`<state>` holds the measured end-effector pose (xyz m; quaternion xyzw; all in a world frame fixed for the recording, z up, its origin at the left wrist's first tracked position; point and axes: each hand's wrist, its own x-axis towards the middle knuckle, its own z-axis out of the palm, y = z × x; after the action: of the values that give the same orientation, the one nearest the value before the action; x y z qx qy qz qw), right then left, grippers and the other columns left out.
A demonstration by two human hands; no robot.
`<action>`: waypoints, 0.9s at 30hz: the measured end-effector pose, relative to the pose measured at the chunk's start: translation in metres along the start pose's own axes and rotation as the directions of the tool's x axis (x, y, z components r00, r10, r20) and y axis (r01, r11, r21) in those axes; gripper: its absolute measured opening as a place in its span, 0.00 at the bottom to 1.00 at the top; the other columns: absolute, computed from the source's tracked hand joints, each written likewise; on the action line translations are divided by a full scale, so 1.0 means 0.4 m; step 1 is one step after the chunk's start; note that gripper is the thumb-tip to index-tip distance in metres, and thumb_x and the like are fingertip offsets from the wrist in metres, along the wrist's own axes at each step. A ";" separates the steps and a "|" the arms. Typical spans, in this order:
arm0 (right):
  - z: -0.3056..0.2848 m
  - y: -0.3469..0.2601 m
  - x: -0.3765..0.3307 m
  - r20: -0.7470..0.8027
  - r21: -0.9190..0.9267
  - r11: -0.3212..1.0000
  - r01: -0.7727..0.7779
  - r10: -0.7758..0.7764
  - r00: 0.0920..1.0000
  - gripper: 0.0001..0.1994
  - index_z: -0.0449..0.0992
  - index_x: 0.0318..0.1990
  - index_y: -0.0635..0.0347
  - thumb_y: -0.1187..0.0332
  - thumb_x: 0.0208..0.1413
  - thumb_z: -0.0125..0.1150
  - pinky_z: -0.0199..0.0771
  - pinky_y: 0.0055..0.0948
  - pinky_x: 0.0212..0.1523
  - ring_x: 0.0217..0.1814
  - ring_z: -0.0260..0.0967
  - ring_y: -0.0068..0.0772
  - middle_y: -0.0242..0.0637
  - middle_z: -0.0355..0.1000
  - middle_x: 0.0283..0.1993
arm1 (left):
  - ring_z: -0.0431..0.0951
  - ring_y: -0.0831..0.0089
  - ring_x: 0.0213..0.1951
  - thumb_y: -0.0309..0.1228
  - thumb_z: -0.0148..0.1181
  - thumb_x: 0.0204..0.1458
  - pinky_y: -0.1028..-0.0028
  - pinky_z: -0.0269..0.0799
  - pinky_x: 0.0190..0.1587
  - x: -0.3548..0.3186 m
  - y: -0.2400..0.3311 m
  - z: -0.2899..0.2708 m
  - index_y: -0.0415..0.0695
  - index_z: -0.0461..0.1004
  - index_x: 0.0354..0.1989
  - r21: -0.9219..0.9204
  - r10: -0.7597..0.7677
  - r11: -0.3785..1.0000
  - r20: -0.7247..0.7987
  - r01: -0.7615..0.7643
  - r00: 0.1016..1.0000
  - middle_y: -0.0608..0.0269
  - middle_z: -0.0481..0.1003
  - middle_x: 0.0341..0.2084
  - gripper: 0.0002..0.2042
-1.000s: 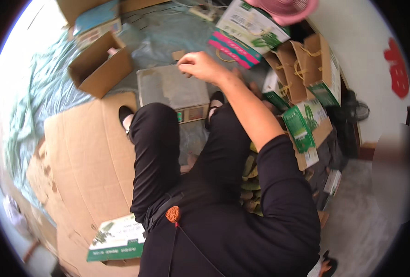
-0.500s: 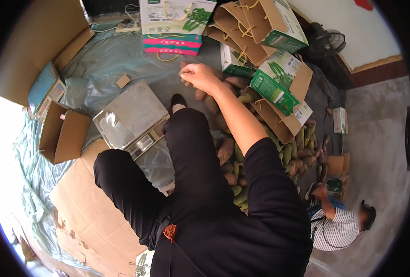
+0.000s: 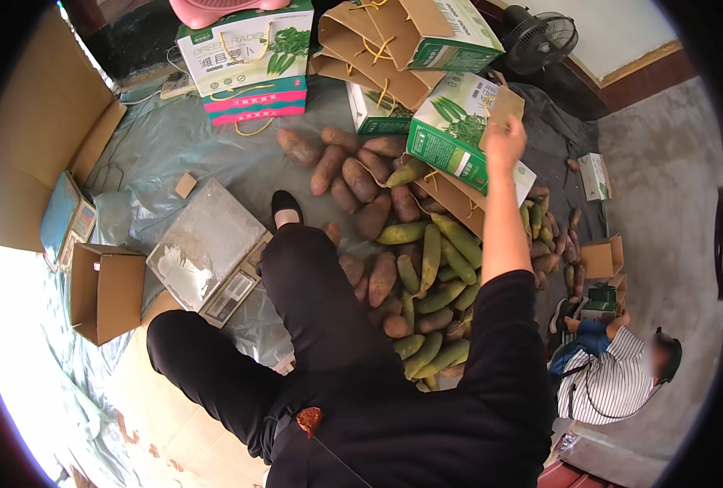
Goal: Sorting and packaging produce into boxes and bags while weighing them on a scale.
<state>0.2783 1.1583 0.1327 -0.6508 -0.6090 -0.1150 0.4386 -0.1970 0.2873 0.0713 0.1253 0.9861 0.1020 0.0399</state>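
My right hand is raised at the right with its fingers closed on a brown cardboard flap of an open green-and-white carton. The carton lies tilted on another open carton, by the pile. Its printed side shows long green vegetables. Below my forearm, green radishes and dark reddish root vegetables lie spread on the ground sheet. My left hand is out of view.
A flat-topped scale stands left of my feet, near an empty brown box. Handled gift cartons are stacked ahead, with a pink plastic item on top. A black fan stands far right; another person sits lower right.
My right hand has swung from above the reddish vegetables to the right, onto the carton's flap. The view has shifted, showing more of the pile. The person at right has moved their arm.
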 end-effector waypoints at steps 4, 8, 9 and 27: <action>-0.067 0.233 0.095 -0.034 0.200 0.901 -0.385 0.399 0.916 0.28 0.65 0.56 0.66 0.66 0.47 0.65 0.70 0.32 0.43 0.45 0.70 0.39 0.48 0.68 0.52 | 0.71 0.63 0.53 0.36 0.46 0.61 0.66 0.64 0.57 0.041 0.046 -0.044 0.41 0.69 0.54 -0.123 -0.075 0.990 -0.087 0.064 0.993 0.53 0.71 0.51 0.17; -0.031 0.271 0.041 0.357 0.225 0.570 -0.791 0.707 0.611 0.27 0.66 0.54 0.66 0.61 0.49 0.64 0.70 0.34 0.30 0.36 0.68 0.36 0.43 0.70 0.44 | 0.70 0.62 0.54 0.37 0.46 0.61 0.68 0.65 0.57 0.022 0.063 -0.120 0.41 0.69 0.54 -0.206 -0.209 0.964 -0.184 0.170 0.960 0.53 0.71 0.52 0.18; -0.030 0.301 0.039 0.449 0.223 0.486 -0.845 0.718 0.531 0.26 0.67 0.53 0.64 0.61 0.49 0.64 0.70 0.34 0.30 0.36 0.68 0.35 0.42 0.69 0.44 | 0.72 0.63 0.52 0.36 0.47 0.61 0.68 0.68 0.54 0.053 0.159 -0.115 0.40 0.70 0.53 -0.287 -0.159 0.953 -0.213 0.094 0.964 0.53 0.72 0.50 0.17; -0.089 0.113 0.014 0.645 0.582 0.162 -0.797 0.505 0.573 0.16 0.72 0.46 0.65 0.70 0.50 0.61 0.73 0.38 0.47 0.43 0.73 0.41 0.41 0.74 0.44 | 0.74 0.71 0.39 0.17 0.51 0.53 0.76 0.67 0.44 0.302 1.103 -0.106 0.35 0.74 0.40 -0.473 0.617 0.475 -0.422 -0.742 0.664 0.59 0.74 0.35 0.08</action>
<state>0.3339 1.1427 0.1380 -0.5590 -0.2930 0.4962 0.5962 -0.2125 0.7283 0.1996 0.4769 0.7625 0.4329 -0.0619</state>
